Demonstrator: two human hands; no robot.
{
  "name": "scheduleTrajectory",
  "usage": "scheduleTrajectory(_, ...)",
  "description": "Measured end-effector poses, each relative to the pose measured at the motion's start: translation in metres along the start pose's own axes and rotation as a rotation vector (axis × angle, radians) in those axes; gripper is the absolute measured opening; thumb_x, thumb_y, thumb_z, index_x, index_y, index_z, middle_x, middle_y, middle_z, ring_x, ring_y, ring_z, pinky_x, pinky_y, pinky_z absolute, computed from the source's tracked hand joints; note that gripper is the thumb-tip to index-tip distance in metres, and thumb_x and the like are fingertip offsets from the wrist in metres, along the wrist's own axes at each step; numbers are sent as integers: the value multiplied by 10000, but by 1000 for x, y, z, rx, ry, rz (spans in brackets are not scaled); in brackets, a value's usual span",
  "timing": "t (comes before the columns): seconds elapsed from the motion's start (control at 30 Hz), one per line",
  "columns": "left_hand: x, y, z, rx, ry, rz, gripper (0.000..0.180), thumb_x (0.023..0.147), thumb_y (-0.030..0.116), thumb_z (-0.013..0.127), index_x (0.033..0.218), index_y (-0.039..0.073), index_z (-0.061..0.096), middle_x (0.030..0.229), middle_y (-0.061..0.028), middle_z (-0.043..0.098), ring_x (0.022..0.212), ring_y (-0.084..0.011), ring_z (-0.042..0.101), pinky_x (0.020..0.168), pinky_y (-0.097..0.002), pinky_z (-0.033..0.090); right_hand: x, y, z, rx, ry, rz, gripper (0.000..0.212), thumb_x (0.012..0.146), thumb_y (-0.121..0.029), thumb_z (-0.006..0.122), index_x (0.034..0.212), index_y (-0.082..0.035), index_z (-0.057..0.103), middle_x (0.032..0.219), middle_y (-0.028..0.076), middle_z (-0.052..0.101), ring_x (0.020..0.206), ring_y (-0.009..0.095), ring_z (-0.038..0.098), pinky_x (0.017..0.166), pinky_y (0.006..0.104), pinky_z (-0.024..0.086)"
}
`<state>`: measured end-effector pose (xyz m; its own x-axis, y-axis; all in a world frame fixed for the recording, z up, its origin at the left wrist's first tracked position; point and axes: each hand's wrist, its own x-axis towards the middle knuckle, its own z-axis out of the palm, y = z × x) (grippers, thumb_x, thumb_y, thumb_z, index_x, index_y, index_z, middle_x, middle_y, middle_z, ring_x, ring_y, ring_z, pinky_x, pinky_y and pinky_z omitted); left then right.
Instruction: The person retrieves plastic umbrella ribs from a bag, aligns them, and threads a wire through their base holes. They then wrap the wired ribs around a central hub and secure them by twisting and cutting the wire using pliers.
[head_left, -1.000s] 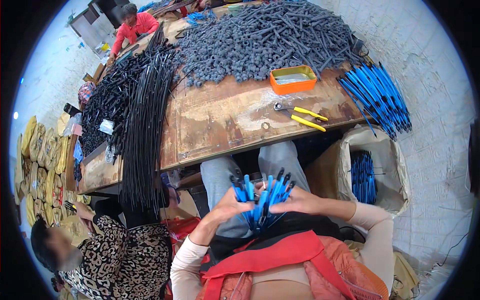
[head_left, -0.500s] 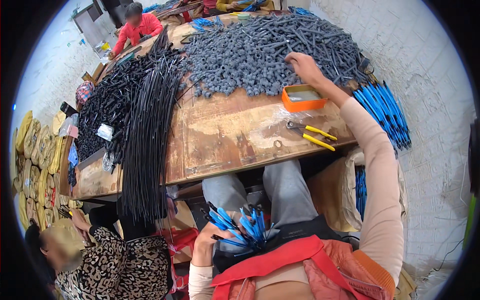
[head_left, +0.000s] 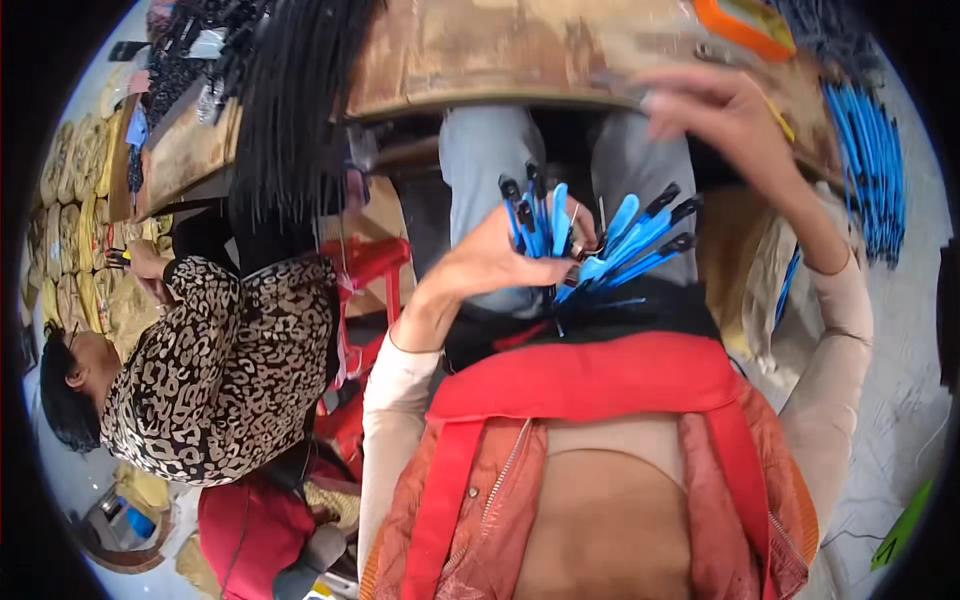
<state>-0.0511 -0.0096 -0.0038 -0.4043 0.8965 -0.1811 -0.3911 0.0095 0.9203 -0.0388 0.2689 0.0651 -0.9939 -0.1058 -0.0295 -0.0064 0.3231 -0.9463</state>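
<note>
My left hand [head_left: 490,258] is closed around a fanned bunch of blue plastic sticks with black tips [head_left: 620,240], held over my lap; thin metallic bits show among them. To the upper right, my right hand [head_left: 725,110] hovers over the table's front edge, smeared by motion. A small pale greyish spot shows by its fingertips, but whether it is a held piece is unclear. Behind this hand, part of the pliers' yellow handle [head_left: 782,122] shows. An orange tin [head_left: 745,35] sits on the table beyond it.
A wooden table [head_left: 480,50] spans the top of the view. Long black rods [head_left: 300,110] hang over its left edge. More blue sticks [head_left: 870,180] lie at the right. A person in a leopard-print top [head_left: 230,360] sits on my left, near a red chair [head_left: 370,270].
My right hand has come back from the grey pile toward me. My left hand has raised the blue bunch slightly. The view has tilted down, so most of the grey pile is out of sight.
</note>
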Motion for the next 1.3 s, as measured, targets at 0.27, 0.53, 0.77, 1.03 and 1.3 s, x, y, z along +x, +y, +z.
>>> scheduleTrajectory(0.27,-12,-1,38,133,106,-82,313,675,58,799,938,35,631,872,-16,602,812,-116,570,730,-266,455,-52,7,57,462,-283,491,236,867,-146,676,1019,22,610,845,107,681,744,175,693,658,271,570)
scheduleTrajectory(0.53,-23,-8,50,200,119,35,288,651,41,800,915,24,687,1011,-83,641,928,-191,611,806,-307,483,-65,7,52,525,-473,432,247,908,-205,623,983,30,642,852,117,691,749,169,689,669,267,567)
scheduleTrajectory(0.77,-21,-8,53,197,84,38,220,656,37,794,848,30,686,910,-70,669,889,-189,625,778,-316,494,-72,-10,49,379,-432,424,238,895,-193,610,994,20,649,887,95,686,807,145,673,722,270,547)
scheduleTrajectory(1.03,-26,-7,59,278,202,16,284,695,72,769,952,46,649,826,-14,643,773,-82,593,701,-258,495,-75,-7,50,307,-446,350,168,814,-109,715,949,-16,679,848,27,678,797,76,623,729,229,495)
scheduleTrajectory(1.3,-27,2,66,354,269,-19,311,671,80,789,920,48,607,784,13,613,710,-51,563,631,-233,485,-81,-8,54,377,-401,324,158,794,-109,755,897,-7,691,836,31,688,772,72,629,722,223,493)
